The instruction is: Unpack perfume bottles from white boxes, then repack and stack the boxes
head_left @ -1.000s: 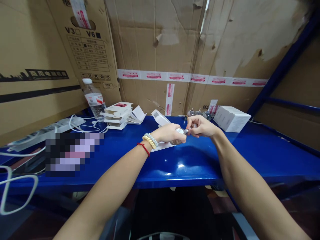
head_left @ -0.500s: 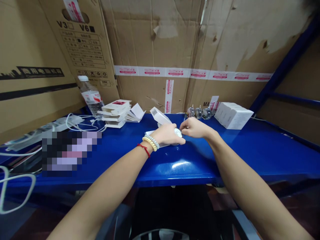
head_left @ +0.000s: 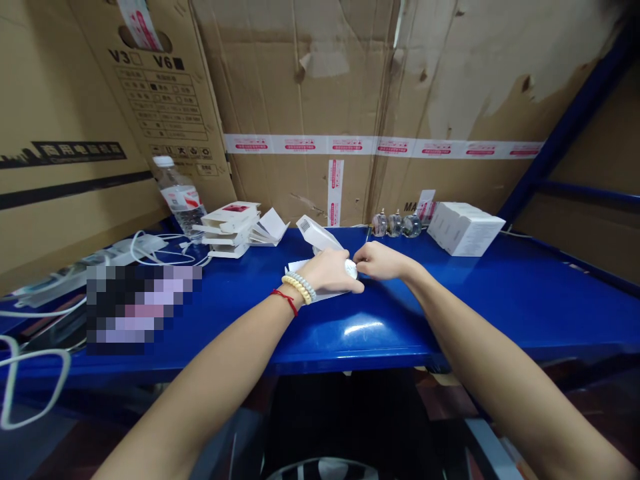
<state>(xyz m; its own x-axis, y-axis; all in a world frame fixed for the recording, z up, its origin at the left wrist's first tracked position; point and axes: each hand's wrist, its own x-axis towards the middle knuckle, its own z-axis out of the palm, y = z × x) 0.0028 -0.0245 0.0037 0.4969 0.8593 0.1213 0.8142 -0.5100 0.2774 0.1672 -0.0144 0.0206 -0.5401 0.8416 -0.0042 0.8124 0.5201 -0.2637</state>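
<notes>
My left hand (head_left: 332,272), with bead bracelets and a red string at the wrist, is closed around a small round white object (head_left: 351,269) and rests on a white sheet (head_left: 306,280) on the blue shelf (head_left: 400,320). My right hand (head_left: 381,260) meets it from the right, fingertips pinched at the same white object. An open white carton (head_left: 317,234) lies just behind my left hand. Most of the object is hidden by my fingers.
A stack of small white boxes (head_left: 231,228), a water bottle (head_left: 179,198) and white cables with a power strip (head_left: 125,252) lie at the left. Three small glass bottles (head_left: 395,225) and a white box (head_left: 465,229) sit at the back right. Cardboard walls stand behind.
Both hands have lowered from slightly above the shelf down onto the white sheet. The shiny part held between them a second ago is hidden behind my fingers.
</notes>
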